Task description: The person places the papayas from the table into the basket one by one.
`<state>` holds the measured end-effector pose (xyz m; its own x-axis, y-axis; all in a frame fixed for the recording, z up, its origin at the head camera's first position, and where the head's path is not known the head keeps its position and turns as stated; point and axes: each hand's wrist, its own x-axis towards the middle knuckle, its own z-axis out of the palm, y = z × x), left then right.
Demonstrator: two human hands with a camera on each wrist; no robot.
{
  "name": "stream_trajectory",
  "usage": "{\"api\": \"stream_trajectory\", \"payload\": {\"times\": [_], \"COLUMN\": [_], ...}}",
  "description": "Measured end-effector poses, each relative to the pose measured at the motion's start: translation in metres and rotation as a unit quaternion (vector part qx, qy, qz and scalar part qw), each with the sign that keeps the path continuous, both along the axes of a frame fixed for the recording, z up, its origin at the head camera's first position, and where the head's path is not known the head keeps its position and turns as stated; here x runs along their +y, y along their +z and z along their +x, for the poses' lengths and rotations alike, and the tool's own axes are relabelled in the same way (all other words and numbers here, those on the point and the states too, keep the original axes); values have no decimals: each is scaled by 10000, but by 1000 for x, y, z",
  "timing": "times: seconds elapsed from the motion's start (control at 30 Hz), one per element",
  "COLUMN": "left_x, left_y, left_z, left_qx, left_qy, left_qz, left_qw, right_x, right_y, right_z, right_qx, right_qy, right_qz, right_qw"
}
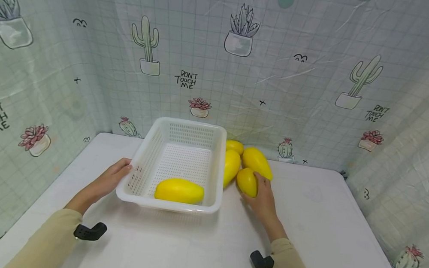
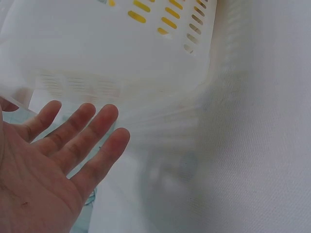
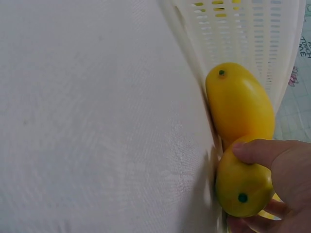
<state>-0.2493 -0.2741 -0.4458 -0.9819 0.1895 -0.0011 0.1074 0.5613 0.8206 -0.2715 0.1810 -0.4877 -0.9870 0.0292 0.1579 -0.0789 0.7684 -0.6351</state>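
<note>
My right hand (image 1: 264, 204) grips a yellow mango (image 1: 246, 183) on the table, right of the white plastic basket (image 1: 216, 168). In the right wrist view, thumb and fingers sit around this mango (image 3: 244, 182), its green stem spot showing. Another mango (image 3: 239, 104) lies just beyond it by the basket's slotted wall. My left hand (image 1: 115, 173) is at the basket's left rim. Its fingers (image 2: 99, 124) look straight and spread beside the basket's outer wall in the left wrist view; the thumb is mostly hidden. One mango (image 1: 179, 190) lies inside the basket, near its front wall.
Behind the held mango lie more mangoes: one along the basket (image 1: 231, 166), one to the right (image 1: 257, 160) and one at the back (image 1: 235, 146). The white table (image 1: 306, 229) meets a cactus-print curtain (image 1: 266, 83) at the back and sides.
</note>
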Motion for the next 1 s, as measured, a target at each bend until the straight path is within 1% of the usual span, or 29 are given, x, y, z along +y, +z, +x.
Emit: {"api": "stream_trajectory", "payload": {"times": [0.57, 1.0], "left_x": [1, 1], "left_y": [1, 3], "left_z": [1, 1], "left_qx": [27, -27], "left_qy": [-16, 19], "left_qz": [-19, -46], "left_qw": [10000, 10000], "right_x": [1, 4], "right_y": [3, 3], "right_z": [2, 2], "right_qx": [-121, -15], "right_qy": [11, 49], "right_qz": [-65, -178], "right_qw": [9999, 9998]}}
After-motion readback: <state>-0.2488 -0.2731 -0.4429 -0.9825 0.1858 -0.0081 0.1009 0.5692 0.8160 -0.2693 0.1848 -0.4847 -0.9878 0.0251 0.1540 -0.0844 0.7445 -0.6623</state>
